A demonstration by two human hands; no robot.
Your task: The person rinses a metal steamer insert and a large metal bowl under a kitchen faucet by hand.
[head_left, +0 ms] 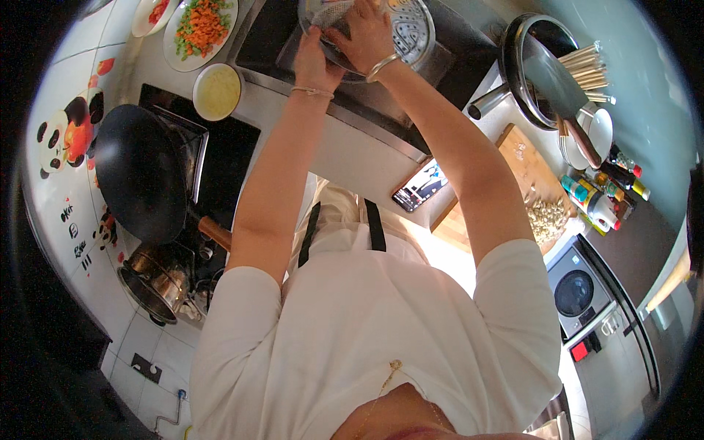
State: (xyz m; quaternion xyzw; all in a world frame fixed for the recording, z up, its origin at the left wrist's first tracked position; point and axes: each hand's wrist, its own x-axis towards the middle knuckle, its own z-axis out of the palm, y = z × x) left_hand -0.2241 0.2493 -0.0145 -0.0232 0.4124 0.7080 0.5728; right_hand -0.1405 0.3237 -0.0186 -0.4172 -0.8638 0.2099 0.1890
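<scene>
Over the dark sink at the top of the view is a round, shiny metal colander with patterned holes, partly cut off by the picture's edge. My left hand is closed on its near left rim. My right hand reaches over the colander with the fingers stretched away from me and the thumb apart. Its fingertips are at the top edge, and what lies under them is hidden. Left of the sink stand a white plate of chopped orange and green vegetables and a bowl of pale yellow liquid.
A dark wok sits on the left stove, with a metal pot nearer me. On the right are a pan, a cleaver, chopsticks, bottles and a cutting board with chopped pale food. A phone lies by the counter edge.
</scene>
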